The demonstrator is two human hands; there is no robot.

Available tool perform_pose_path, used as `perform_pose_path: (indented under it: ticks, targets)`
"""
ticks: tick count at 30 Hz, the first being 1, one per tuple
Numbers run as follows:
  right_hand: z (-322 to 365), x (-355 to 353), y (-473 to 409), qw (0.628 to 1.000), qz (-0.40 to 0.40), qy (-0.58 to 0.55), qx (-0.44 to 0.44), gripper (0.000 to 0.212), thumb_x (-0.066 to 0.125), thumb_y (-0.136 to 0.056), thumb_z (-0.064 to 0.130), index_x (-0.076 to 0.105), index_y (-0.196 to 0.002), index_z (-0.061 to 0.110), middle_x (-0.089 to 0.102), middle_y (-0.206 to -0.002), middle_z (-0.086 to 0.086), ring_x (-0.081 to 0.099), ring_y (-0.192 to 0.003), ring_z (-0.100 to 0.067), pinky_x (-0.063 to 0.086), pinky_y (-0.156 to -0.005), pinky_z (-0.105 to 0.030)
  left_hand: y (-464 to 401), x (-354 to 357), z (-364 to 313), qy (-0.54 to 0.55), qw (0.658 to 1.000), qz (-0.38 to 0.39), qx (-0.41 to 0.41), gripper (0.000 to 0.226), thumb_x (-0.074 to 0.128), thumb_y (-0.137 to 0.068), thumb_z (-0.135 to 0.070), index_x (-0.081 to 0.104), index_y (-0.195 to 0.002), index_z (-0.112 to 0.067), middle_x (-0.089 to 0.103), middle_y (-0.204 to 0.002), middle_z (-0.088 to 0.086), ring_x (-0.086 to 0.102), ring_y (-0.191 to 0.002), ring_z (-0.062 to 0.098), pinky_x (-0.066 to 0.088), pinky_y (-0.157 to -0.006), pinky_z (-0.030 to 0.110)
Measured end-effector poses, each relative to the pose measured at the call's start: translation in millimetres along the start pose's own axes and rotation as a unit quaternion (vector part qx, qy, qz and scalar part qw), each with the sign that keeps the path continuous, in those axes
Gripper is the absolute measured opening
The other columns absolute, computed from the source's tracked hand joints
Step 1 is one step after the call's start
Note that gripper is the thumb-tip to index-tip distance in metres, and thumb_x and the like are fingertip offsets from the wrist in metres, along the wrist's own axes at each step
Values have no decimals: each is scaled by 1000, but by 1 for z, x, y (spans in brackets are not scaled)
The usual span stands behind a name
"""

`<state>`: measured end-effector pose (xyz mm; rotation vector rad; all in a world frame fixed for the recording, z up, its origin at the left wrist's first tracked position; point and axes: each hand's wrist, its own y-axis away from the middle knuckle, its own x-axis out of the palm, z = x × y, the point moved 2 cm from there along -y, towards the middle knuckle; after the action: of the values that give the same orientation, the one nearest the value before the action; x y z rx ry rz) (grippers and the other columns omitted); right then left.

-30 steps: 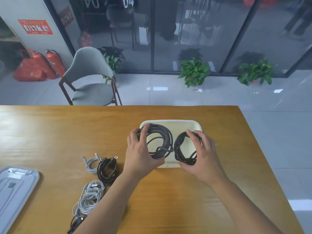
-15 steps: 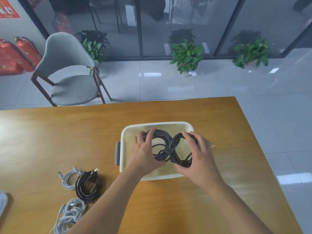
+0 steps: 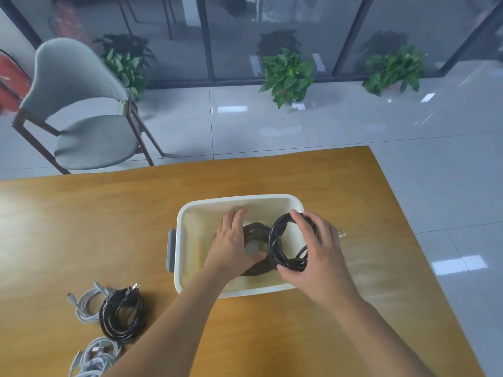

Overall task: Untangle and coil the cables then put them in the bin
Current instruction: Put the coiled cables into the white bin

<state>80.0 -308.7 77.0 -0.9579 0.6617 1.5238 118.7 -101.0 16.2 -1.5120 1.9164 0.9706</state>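
While the left hand [image 3: 231,240] reaches down inside the white bin [image 3: 187,213] on the worktop [image 3: 109,227], its fingers curl round the dark braided coil [image 3: 254,232] at the bottom. The right hand [image 3: 318,254] pinches the black cable coil [image 3: 277,240] upright over the bin's right side. More coils [image 3: 119,314] lie left.

Left hand [image 3: 231,240] covers much of the grey coil [image 3: 257,248] in the bin [image 3: 181,235]. White cable bundle [image 3: 94,357] cut off at lower left edge; red object [image 3: 11,85] cropped at far left
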Motion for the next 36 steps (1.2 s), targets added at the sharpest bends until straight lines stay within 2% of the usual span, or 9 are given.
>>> perform_pose_path:
  ticks: [3, 8, 11, 12, 15, 18, 27, 31, 36]
  targets:
    - [5, 0, 0, 1000, 7, 6, -3, 102, 83, -73, 43, 31, -159, 33, 34, -153, 5, 35, -140, -22, 43, -113, -43, 13, -14, 6, -32, 999, -16, 15, 109, 82, -78, -46, 15, -161, -25, 26, -158, 3, 28, -144, 25, 32, -116, 39]
    - [19, 9, -3, 999, 27, 13, -18, 103, 83, -73, 44, 29, -159, 35, 32, -153, 7, 32, -142, -23, 38, -119, -44, 50, -37, 19, -55, 994, -70, 63, 96, 81, -82, -33, 25, -159, -20, 34, -154, 7, 33, -142, 27, 36, -117, 41]
    - [30, 19, -7, 998, 50, 20, -27, 104, 83, -74, 47, 26, -160, 36, 31, -154, 9, 29, -145, -19, 20, -124, -26, 68, -52, 29, -95, 986, -108, 84, 91, 81, -81, -33, 32, -156, -18, 41, -149, 5, 38, -142, 28, 35, -118, 42]
    - [33, 23, -9, 998, 60, 17, -28, 105, 83, -74, 47, 26, -161, 37, 29, -155, 10, 28, -145, -18, 21, -121, -24, 73, -56, 32, -110, 983, -119, 84, 90, 82, -81, -33, 34, -155, -18, 42, -149, 5, 38, -143, 29, 34, -119, 45]
    - [43, 43, -16, 995, 91, 3, -37, 106, 84, -74, 47, 25, -162, 37, 28, -155, 9, 27, -144, -19, 33, -120, -34, 83, -67, 43, -129, 979, -145, 58, 87, 83, -79, -31, 38, -152, -17, 42, -151, 7, 36, -145, 34, 38, -115, 53]
    - [50, 65, -25, 991, 129, 7, -37, 108, 84, -72, 49, 23, -161, 40, 26, -155, 10, 27, -144, -20, 36, -119, -39, 88, -71, 57, -108, 984, -142, 25, 92, 83, -79, -31, 34, -155, -17, 37, -156, 9, 37, -144, 35, 42, -113, 53]
    - [64, 115, -61, 967, 233, 60, -78, 108, 82, -73, 50, 20, -161, 37, 26, -156, 2, 27, -145, -23, 35, -118, -38, 91, -66, 79, -19, 989, -146, -6, 95, 74, -86, -37, 21, -162, -17, 27, -162, 5, 32, -149, 29, 39, -117, 48]
    - [61, 136, -68, 958, 257, 76, -96, 110, 79, -76, 57, 15, -162, 35, 26, -156, 1, 25, -148, -21, 38, -116, -39, 93, -62, 80, 25, 988, -150, -8, 95, 66, -85, -39, 18, -163, -18, 25, -164, 3, 26, -153, 24, 34, -121, 43]
    - [57, 150, -74, 937, 302, 119, -130, 110, 67, -82, 73, 5, -164, 33, 20, -162, -1, 16, -151, -23, 29, -123, -43, 93, -57, 82, 48, 988, -149, -3, 94, 58, -87, -44, 12, -165, -18, 18, -167, 0, 16, -157, 20, 28, -123, 43]
